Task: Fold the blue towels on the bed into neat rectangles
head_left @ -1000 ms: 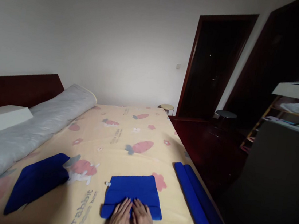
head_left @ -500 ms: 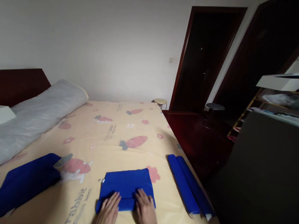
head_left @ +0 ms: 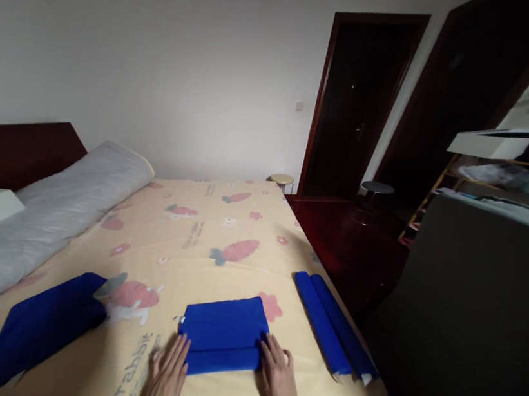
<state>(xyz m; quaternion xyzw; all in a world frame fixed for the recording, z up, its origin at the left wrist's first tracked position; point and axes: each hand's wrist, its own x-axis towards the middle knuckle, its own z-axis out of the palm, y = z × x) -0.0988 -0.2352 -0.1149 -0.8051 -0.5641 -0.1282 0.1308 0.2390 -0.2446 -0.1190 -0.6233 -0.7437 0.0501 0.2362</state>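
Folded blue cloth lies on the patterned sheet, towards its near edge, with a turned-over band along the cloth's near side. At the cloth's left side, the left hand has its fingers extended and close together; the right hand, at the other side, has fingers slightly parted. Whether either pinches fabric, I can't tell. Uneven pressure could skew the band; lifting too soon might let it open. Two blue rolls lie along the sheet's right edge, where a wide right-arm sweep could knock them. Another blue piece lies on its left part.
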